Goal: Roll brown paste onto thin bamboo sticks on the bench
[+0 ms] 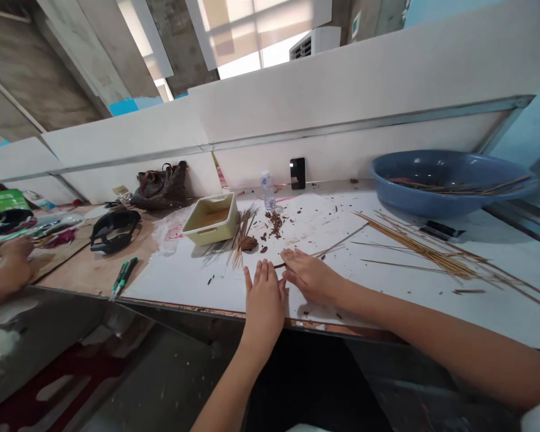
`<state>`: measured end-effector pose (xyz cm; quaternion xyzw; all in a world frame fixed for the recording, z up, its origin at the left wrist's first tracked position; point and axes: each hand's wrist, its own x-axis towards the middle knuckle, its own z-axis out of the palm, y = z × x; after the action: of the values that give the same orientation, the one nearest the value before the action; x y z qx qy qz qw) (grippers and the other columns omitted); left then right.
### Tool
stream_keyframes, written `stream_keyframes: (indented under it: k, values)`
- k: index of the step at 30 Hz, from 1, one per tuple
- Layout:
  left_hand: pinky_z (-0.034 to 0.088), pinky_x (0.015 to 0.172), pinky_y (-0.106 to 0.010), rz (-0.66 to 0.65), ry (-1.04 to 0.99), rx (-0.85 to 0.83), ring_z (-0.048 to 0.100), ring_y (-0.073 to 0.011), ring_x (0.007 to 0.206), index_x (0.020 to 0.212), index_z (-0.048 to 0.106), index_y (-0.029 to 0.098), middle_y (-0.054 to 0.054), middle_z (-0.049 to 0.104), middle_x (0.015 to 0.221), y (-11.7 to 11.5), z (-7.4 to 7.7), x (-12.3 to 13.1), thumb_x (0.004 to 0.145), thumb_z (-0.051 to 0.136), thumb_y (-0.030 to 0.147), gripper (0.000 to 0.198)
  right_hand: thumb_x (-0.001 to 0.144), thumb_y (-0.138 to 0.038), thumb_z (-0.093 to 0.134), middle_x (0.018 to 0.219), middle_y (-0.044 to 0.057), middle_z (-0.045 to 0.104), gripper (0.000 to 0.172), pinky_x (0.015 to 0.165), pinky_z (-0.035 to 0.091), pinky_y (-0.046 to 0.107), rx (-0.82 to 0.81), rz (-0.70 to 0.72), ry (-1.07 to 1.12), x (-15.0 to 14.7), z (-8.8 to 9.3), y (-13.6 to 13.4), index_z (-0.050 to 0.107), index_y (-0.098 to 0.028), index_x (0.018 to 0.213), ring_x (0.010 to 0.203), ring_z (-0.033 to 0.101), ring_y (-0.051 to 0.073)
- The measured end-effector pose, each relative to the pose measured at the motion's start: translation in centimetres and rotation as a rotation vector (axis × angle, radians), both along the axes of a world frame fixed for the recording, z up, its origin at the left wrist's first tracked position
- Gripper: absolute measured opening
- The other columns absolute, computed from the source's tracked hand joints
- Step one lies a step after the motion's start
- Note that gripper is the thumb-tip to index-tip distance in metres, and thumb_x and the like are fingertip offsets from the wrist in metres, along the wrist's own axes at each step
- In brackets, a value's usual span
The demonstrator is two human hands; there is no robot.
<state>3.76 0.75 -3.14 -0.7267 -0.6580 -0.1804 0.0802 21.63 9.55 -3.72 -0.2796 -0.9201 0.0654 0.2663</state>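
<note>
My left hand (265, 303) lies flat near the table's front edge, fingers stretched forward and thumb toward the right hand. Beside it my right hand (312, 277) rests flat, fingers extended over a thin stick (347, 236). A dark brown part of that stick shows between the two hands; its other end runs out to the right. Just beyond my left fingertips sit a brown dough-like lump (249, 243) and a bunch of thin sticks (242, 231). Dark brown crumbs (276, 224) are scattered past the hands on the white sheet (180, 282).
Behind the sticks stands a yellow tub (210, 235). A bottle (268, 191) and a phone (297, 174) are near the partition. On the right are more sticks (418, 247) and a blue basin (436, 204). Cutters (125, 276), a bag (162, 189) and another person's hand (15, 249) are left.
</note>
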Motion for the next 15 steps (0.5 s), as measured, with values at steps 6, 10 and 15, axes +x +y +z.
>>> stream_keyframes:
  k: [6, 10, 15]
  values:
    - [0.025, 0.14, -0.063, -0.029, 0.047, -0.09, 0.039, -0.0356, 0.168, 0.169, 0.049, 0.01, -0.021, 0.05, 0.172, 0.5, -1.6, 1.2, 0.102, 0.048, 0.016, 0.067, 0.117, -0.061, 0.038, 0.169, 0.031, 0.05, 0.078, 0.134, 0.038, 0.061, 0.013, -0.034, -0.12, -0.8, -1.5, -1.1, 0.05, -0.002, 0.166, 0.164, 0.043, 0.039]
    - [0.021, 0.142, -0.061, -0.015, 0.055, -0.085, 0.039, -0.0332, 0.168, 0.17, 0.048, 0.013, -0.019, 0.049, 0.174, 0.2, -2.0, 1.0, 0.107, 0.043, 0.021, 0.064, 0.116, -0.067, 0.036, 0.17, 0.029, 0.05, 0.083, 0.136, 0.035, 0.058, 0.02, -0.052, -0.141, -0.7, -1.6, -1.5, 0.051, -0.003, 0.167, 0.165, 0.042, 0.038]
    - [0.016, 0.143, -0.061, -0.002, 0.11, -0.221, 0.035, -0.0353, 0.17, 0.171, 0.046, 0.009, -0.021, 0.045, 0.176, 1.9, -0.2, 0.9, 0.105, 0.046, 0.023, 0.068, 0.117, -0.06, 0.036, 0.169, 0.031, 0.051, 0.078, 0.135, 0.036, 0.061, -0.051, -0.071, -0.245, -1.5, -0.1, 0.0, 0.049, -0.002, 0.168, 0.164, 0.044, 0.04]
